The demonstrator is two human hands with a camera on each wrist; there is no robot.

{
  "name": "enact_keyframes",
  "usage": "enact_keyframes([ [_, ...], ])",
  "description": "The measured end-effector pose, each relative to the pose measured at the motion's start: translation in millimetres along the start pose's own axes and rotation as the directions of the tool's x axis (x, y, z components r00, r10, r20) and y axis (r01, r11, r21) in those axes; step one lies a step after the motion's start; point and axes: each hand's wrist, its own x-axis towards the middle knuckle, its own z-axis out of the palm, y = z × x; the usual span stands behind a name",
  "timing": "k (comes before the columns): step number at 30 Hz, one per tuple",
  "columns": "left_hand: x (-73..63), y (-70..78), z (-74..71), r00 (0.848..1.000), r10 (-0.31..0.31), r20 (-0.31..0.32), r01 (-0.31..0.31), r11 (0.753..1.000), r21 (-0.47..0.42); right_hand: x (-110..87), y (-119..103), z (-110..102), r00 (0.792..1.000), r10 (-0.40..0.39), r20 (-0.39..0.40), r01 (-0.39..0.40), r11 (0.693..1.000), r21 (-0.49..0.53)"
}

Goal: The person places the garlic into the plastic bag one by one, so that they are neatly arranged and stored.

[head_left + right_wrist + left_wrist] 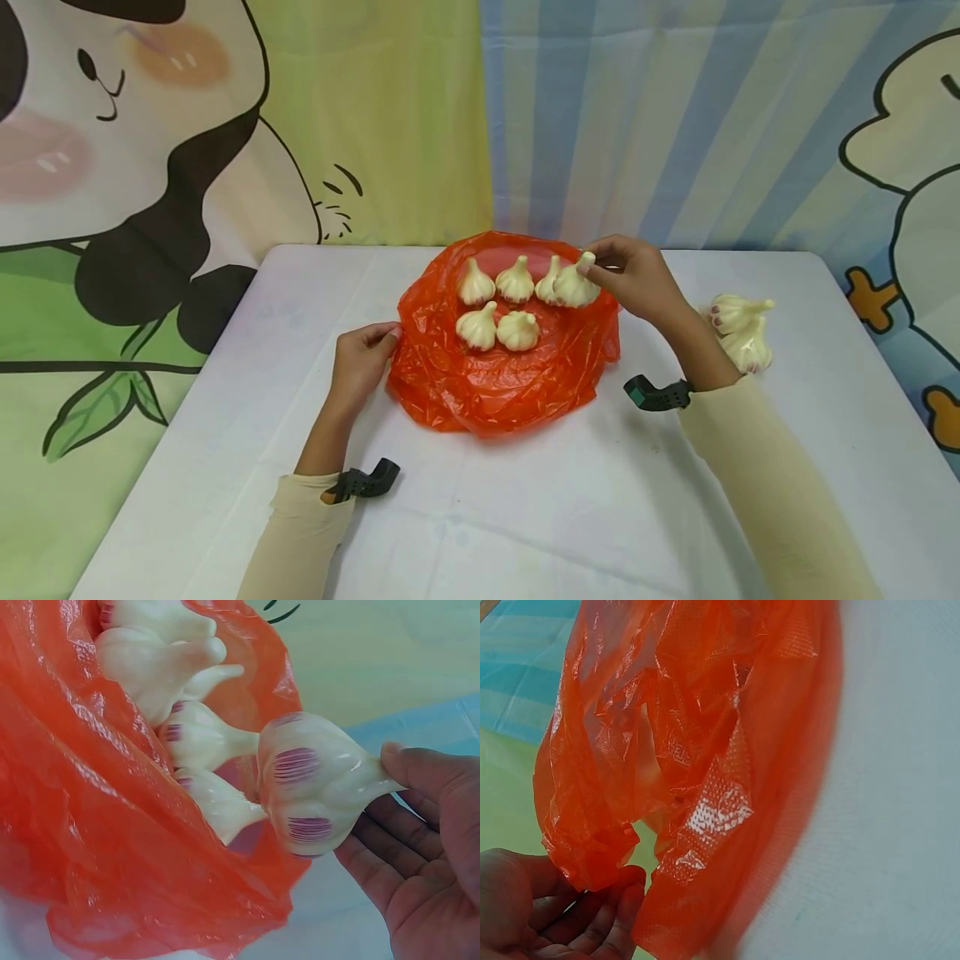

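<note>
An orange-red plastic bag (495,392) lies opened out on the table, with several garlic bulbs (476,327) resting in it in two rough rows. My left hand (358,364) pinches the bag's left edge between thumb and fingers; the left wrist view shows the crumpled plastic (592,855) at the fingertips. By its stem, my right hand (637,279) grips a garlic bulb (311,784) with purple-streaked patches. That bulb is over the bag's right back part, and in the head view it overlaps another bulb (547,282) beside it.
Two more garlic bulbs (746,346) lie on the white table (480,533) to the right, next to my right forearm. Behind the table hangs a printed cloth (405,125) with cartoon figures, close to the bag's back edge. A dark band (658,393) sits on each wrist.
</note>
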Motion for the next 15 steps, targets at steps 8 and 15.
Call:
enact_keyframes([
  [8, 0.1, 0.1, -0.2, 1.000, 0.014, 0.003, -0.014, 1.000, -0.010, 6.6, 2.1, 11.8, 0.994, -0.022, 0.109, 0.027, 0.999, -0.043],
  [15, 0.1, -0.1, -0.4, 1.000, 0.021, 0.001, -0.021, 1.000, -0.006, 10.7, 3.2, 23.3, 0.975, -0.025, 0.221, 0.038, 0.998, -0.057],
])
